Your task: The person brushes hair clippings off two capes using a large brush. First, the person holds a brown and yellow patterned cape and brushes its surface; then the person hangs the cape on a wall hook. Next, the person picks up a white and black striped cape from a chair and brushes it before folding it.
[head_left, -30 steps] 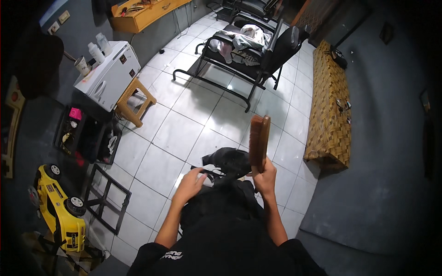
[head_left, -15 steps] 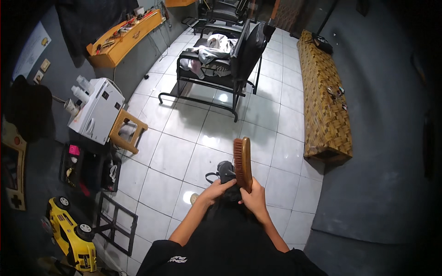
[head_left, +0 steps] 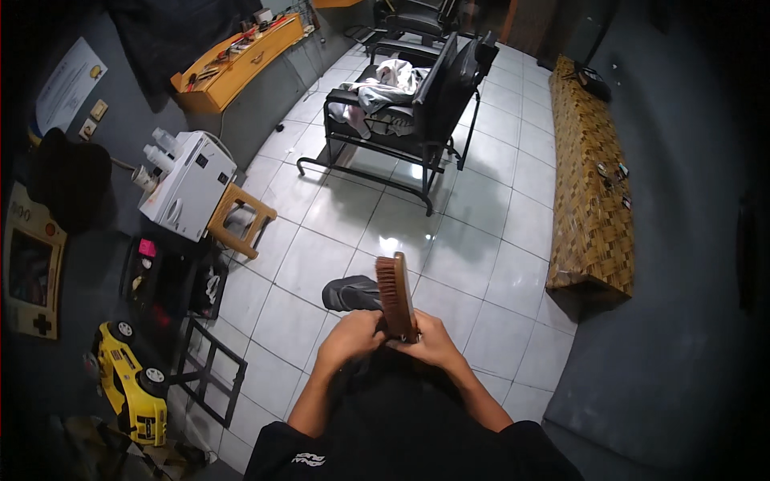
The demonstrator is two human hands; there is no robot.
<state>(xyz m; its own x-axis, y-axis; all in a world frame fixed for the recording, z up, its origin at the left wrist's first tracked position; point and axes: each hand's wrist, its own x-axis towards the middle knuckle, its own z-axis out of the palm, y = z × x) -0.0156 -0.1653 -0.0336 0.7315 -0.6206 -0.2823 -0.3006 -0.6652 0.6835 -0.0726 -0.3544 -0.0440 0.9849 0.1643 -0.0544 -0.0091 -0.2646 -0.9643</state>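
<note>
My right hand [head_left: 435, 340] is closed round the lower end of a wooden-backed brush [head_left: 407, 297]. The brush stands nearly upright, its reddish-brown bristles facing left. Just left of it, my left hand [head_left: 350, 337] is closed with its fingers curled inward, close to the right hand. A dark grey and black item [head_left: 350, 293], soft-looking, sticks out beyond the left hand, which appears to grip its near part. Part of it is hidden behind the hand and the brush, so its kind cannot be made out.
Ahead stands a black chair [head_left: 377, 138] with cloths on its seat. A long woven-pattern bench [head_left: 589, 200] lines the right wall. On the left are a white cabinet [head_left: 192, 188] with bottles on top, a tan stool [head_left: 241, 220], a black frame [head_left: 210, 373] and a yellow toy car [head_left: 132, 385].
The brush has moved left and slightly down with my right hand. The dark item has swung to point left, and my left hand has curled and turned. The view has shifted slightly.
</note>
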